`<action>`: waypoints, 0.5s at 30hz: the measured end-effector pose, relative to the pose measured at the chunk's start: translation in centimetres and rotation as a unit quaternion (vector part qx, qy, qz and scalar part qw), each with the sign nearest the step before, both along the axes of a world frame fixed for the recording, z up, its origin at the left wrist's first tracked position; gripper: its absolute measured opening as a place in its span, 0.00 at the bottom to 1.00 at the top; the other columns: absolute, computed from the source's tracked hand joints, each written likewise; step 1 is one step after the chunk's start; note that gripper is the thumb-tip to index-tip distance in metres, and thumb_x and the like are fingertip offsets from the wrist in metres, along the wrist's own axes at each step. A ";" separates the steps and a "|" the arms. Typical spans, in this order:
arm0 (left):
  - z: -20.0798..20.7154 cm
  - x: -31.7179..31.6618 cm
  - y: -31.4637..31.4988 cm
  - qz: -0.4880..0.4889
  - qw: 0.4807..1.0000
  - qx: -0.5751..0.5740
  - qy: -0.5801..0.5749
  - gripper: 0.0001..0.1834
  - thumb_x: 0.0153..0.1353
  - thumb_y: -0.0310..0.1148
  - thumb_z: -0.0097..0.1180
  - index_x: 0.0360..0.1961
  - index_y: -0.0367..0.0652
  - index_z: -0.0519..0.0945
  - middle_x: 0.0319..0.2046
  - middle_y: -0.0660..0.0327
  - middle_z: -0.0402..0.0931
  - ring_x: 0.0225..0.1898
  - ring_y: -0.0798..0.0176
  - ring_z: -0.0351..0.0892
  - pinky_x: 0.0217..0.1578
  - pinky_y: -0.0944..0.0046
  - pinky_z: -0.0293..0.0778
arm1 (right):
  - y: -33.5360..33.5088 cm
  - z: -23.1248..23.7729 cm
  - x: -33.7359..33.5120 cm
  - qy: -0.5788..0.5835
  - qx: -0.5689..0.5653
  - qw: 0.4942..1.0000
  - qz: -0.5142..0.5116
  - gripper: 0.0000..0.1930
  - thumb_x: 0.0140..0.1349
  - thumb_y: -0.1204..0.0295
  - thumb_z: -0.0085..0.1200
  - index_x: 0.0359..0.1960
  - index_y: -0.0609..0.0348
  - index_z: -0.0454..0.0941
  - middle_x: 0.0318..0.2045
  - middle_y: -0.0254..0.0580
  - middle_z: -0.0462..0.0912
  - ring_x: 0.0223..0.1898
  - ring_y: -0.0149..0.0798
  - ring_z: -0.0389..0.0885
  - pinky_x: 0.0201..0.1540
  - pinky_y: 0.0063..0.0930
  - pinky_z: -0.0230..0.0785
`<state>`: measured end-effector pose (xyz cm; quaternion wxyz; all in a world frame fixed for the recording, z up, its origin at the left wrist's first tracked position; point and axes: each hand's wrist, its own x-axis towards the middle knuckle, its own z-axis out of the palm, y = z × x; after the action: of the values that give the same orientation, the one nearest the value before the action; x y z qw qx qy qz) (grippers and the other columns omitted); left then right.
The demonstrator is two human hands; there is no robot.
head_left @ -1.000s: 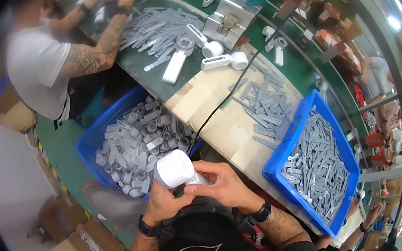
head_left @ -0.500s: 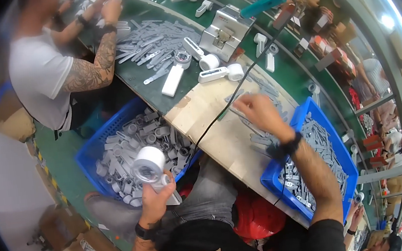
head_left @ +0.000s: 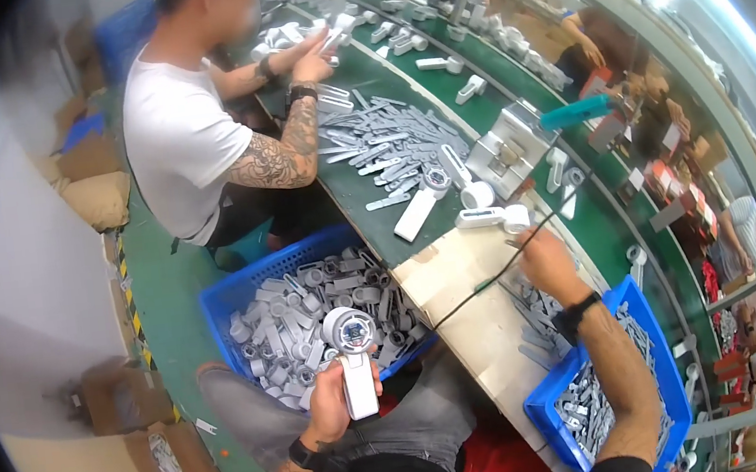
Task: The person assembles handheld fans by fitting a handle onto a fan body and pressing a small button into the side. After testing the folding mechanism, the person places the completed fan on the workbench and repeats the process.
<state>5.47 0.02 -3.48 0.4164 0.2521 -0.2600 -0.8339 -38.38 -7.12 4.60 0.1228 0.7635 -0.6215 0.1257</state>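
Note:
My left hand point(head_left: 329, 408) grips a white plastic handheld fan housing point(head_left: 359, 383) by its handle, above my lap. Its round head points away from me, and small parts show inside the ring. My right hand point(head_left: 549, 265) is over the workbench with curled fingers, beside a black cable point(head_left: 486, 284). Just beyond its fingertips lies another white housing point(head_left: 488, 217) on its side; whether they touch it, or what they pinch, is hidden. More housings point(head_left: 421, 208) lie near a silver press point(head_left: 508, 151) with a teal lever point(head_left: 576, 112).
A blue crate point(head_left: 218, 301) full of white and grey housings stands left of the workbench point(head_left: 443, 275). Long grey strips point(head_left: 386, 146) are heaped on the bench, and more fill a blue bin point(head_left: 546, 403) at right. A co-worker point(head_left: 191, 145) sits at far left, handling white parts.
The view has swung left. The housing in my left hand has turned, so its head's inner parts now face me. My right hand has moved from the grey strips toward the lying housing.

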 end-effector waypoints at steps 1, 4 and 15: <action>0.2 0.2 0.2 0.012 1.000 0.004 -0.002 0.31 0.74 0.43 0.32 0.66 0.32 0.72 0.44 0.55 0.81 0.41 0.61 0.81 0.47 0.60 0.79 | 1.6 2.3 1.6 -0.029 -0.021 0.999 -0.001 0.07 0.54 0.82 0.54 0.36 0.64 0.78 0.32 0.53 0.81 0.37 0.59 0.82 0.41 0.52 0.76; 0.1 -0.5 0.5 0.015 0.999 -0.033 0.011 0.27 0.73 0.38 0.38 0.66 0.33 0.68 0.52 0.51 0.80 0.53 0.57 0.82 0.55 0.56 0.78 | 7.5 7.2 6.3 -0.190 -0.013 0.979 -0.074 0.09 0.57 0.84 0.57 0.40 0.65 0.79 0.30 0.49 0.79 0.32 0.48 0.80 0.37 0.39 0.74; 4.0 -2.5 -0.7 -0.074 0.969 -0.169 -0.162 0.27 0.71 0.21 0.57 0.70 0.36 0.68 0.63 0.56 0.78 0.55 0.69 0.78 0.58 0.65 0.74 | 14.8 3.4 24.5 -0.485 0.058 0.872 -0.040 0.19 0.63 0.86 0.61 0.56 0.65 0.84 0.37 0.43 0.84 0.37 0.33 0.80 0.42 0.25 0.72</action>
<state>2.97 -0.72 0.48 0.3423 0.2897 -0.4791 -0.7546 -13.90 7.66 8.00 -0.2334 0.5865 -0.6393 0.4392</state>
